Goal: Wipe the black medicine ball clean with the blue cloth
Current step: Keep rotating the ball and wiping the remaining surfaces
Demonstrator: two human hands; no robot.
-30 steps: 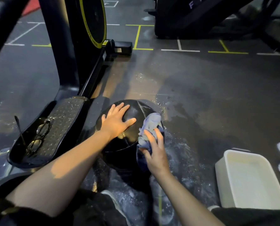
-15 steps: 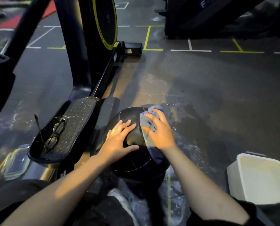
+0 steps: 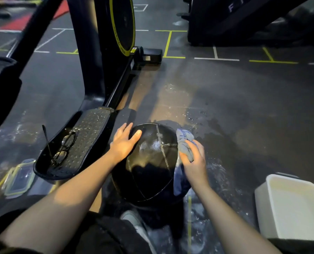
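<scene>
The ball (image 3: 150,162) sits on wet floor (image 3: 225,116) between the knees. Left hand (image 3: 123,143) lies flat, fingers apart, at its 10 o'clock; right hand (image 3: 193,160) is clamped on the cloth (image 3: 184,143) at 3 o'clock. A hard push could roll the slick ball toward the glasses (image 3: 62,147)

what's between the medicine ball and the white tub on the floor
In the head view, the right hand pressing the blue cloth on the medicine ball, then wet bare floor up to the white tub.

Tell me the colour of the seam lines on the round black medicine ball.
Pale grey-white stitching on the black medicine ball, clearest in the head view.
</scene>
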